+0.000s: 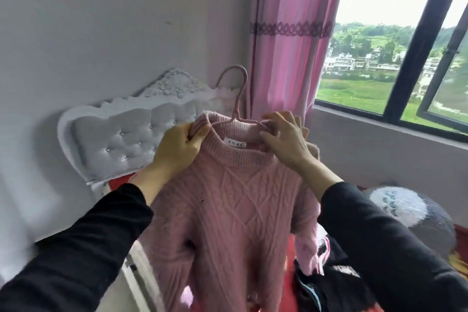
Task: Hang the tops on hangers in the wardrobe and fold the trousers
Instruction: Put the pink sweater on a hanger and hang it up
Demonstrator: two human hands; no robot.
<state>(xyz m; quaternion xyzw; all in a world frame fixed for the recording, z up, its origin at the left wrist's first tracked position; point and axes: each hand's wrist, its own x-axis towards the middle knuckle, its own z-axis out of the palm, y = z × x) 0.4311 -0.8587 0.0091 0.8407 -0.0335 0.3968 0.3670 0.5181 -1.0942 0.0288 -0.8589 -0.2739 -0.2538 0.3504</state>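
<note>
A pink cable-knit sweater (235, 210) hangs in front of me, held up at chest height. A pale pink hanger (238, 99) sits inside its neck, hook pointing up and curving left. My left hand (177, 147) pinches the ribbed collar on the left side. At the right side of the collar, my right hand (286, 139) holds the knit and the hanger's arm with curled fingers. A white label shows inside the neck. A heap of dark and pink clothes (326, 276) lies on the bed at lower right, partly hidden by my right sleeve.
A white tufted headboard (121, 139) stands against the grey wall at the left. The bed has a red cover (288, 286). A pink curtain (291, 45) hangs by a dark-framed window (415, 58). A grey and white plush toy (410, 208) lies at right.
</note>
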